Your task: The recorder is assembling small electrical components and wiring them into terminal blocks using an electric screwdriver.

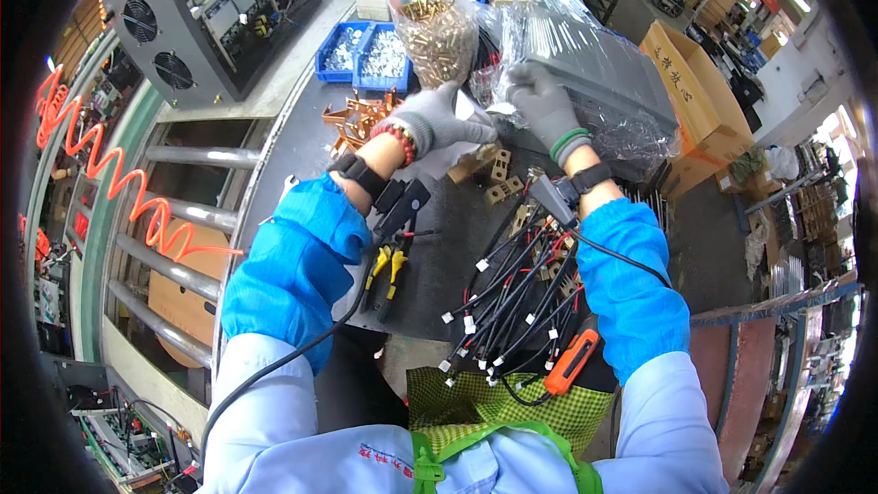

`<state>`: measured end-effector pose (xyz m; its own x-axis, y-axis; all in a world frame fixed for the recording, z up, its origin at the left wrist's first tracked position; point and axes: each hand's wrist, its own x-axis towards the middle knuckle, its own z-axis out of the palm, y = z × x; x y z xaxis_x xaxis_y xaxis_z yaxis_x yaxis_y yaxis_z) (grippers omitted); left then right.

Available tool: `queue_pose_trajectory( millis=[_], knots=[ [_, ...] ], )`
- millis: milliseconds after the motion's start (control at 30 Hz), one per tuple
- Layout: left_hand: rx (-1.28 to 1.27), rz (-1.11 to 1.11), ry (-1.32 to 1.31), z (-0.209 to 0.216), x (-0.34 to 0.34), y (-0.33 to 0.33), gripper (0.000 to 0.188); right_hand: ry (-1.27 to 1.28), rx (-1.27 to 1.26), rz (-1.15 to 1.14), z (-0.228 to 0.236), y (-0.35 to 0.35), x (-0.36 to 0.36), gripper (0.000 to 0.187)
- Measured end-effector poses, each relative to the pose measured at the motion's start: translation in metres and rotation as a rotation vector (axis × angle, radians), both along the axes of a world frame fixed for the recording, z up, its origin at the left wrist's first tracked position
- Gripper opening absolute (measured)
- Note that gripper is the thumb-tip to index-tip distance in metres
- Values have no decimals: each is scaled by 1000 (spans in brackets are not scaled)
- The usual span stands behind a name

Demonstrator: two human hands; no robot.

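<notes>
My left hand (pixel 441 123), in a grey glove, has its fingers closed beside a small white piece (pixel 470 109) whose kind I cannot make out. Close by on the right, my right hand (pixel 543 108), also gloved, is curled with fingers pressed together; a white scrap (pixel 502 108) shows at its fingertips. Just beyond both hands stands a clear plastic bag of brass-coloured bolts (pixel 435 32). Copper brackets (pixel 350 124) lie left of my left hand. Below the hands are tan blocks with holes (pixel 501 176) and a bundle of black cables with white connectors (pixel 503 302).
Blue bins (pixel 382 57) of small silvery parts stand at the back. Plastic-wrapped grey panels (pixel 599 82) lie right, by a cardboard box (pixel 700 101). Yellow-handled pliers (pixel 389 270) and an orange tool (pixel 572 361) lie near me. A roller conveyor (pixel 187 210) runs along the left, holding a fan-fitted cabinet (pixel 169 32).
</notes>
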<state>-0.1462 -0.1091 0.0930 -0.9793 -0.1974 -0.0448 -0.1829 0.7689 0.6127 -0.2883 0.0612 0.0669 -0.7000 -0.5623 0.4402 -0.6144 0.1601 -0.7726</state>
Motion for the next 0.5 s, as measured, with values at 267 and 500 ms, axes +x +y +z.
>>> queue_pose_trajectory(
  millis=[267,500],
  knots=[
    [-641,-40,-2,43,-13,48,96,-117,33,-197,11,49,15,28],
    [-558,86,172,43,0,34,99,-58,111,-158,7,57,28,29]
  ],
)
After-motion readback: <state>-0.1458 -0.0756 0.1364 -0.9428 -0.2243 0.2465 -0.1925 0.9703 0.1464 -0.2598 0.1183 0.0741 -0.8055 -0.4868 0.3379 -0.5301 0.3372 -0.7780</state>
